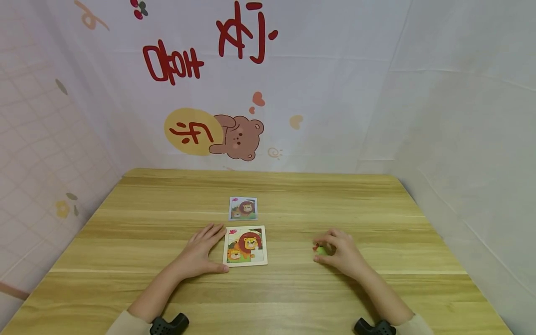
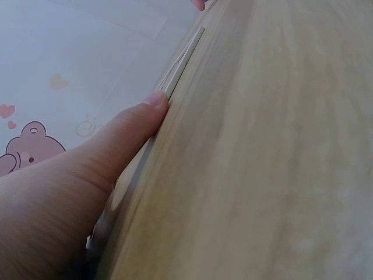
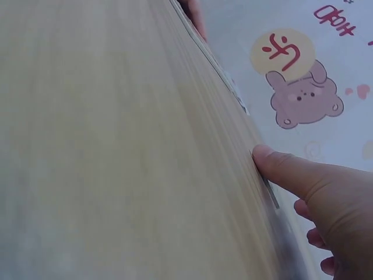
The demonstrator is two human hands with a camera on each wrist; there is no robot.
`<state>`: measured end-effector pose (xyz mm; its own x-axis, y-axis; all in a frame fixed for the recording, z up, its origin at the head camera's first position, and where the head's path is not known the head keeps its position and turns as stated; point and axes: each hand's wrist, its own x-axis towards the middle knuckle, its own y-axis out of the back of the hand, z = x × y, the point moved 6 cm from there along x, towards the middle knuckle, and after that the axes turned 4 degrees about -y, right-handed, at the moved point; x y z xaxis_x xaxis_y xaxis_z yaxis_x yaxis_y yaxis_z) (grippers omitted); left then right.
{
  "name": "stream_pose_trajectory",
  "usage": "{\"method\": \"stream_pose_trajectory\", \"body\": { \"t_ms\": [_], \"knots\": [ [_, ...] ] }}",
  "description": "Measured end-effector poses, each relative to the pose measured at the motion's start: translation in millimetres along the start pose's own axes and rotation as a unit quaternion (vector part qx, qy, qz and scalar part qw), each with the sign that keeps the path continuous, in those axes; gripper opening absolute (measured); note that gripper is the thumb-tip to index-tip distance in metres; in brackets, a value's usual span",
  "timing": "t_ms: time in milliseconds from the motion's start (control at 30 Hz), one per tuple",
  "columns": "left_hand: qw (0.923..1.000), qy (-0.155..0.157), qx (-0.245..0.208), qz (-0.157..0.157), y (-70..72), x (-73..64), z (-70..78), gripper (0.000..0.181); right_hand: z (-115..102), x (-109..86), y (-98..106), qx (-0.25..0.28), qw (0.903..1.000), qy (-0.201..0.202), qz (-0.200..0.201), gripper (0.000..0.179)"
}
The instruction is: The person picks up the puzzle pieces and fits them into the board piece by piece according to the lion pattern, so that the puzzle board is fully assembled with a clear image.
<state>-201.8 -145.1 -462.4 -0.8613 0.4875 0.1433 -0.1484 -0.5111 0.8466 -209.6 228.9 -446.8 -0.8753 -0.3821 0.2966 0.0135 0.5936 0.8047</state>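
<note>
A square jigsaw puzzle board (image 1: 260,256) with a pale rim lies on the table, showing a lion and a smaller orange animal. Its lower right part is a bare cream patch. At the board's left side rests my left hand (image 1: 200,253), fingertips by the upper left corner and thumb by the lower left one. Off to the right, my right hand (image 1: 344,252) pinches a green and red-brown puzzle piece (image 1: 321,251) between thumb and fingers, low over the table. In the right wrist view, the thumb (image 3: 285,169) presses the edge of this thin piece.
Just behind the board lies a small picture card (image 1: 243,208) with the same lion scene. The wooden table (image 1: 293,302) reaches back to a white cloth (image 1: 335,93) printed with a bear and red characters. More cloth hangs along both sides.
</note>
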Motion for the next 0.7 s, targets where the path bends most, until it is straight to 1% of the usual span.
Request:
{"method": "stream_pose_trajectory", "body": {
  "t_ms": [167, 400, 567, 700],
  "knots": [
    [1.0, 0.005, -0.001, -0.006, -0.8, 0.4, -0.6, 0.111, 8, -3.7, 3, 0.002, 0.9998, -0.019, -0.01, 0.042],
    [0.9999, 0.008, 0.001, -0.007, -0.8, 0.4, -1.2, 0.111, 13, -4.8, 2, 0.014, 0.9995, -0.026, -0.014, 0.041],
    [1.0, 0.007, 0.002, -0.006, -1.0, 0.2, -1.6, 0.112, 12, -3.4, 0, 0.012, 0.9995, -0.029, 0.003, 0.041],
    [1.0, 0.007, 0.002, -0.006, -0.8, -0.3, -1.9, 0.112, 7, -1.9, -1, 0.002, 0.9994, -0.027, 0.022, 0.044]
  ]
}}
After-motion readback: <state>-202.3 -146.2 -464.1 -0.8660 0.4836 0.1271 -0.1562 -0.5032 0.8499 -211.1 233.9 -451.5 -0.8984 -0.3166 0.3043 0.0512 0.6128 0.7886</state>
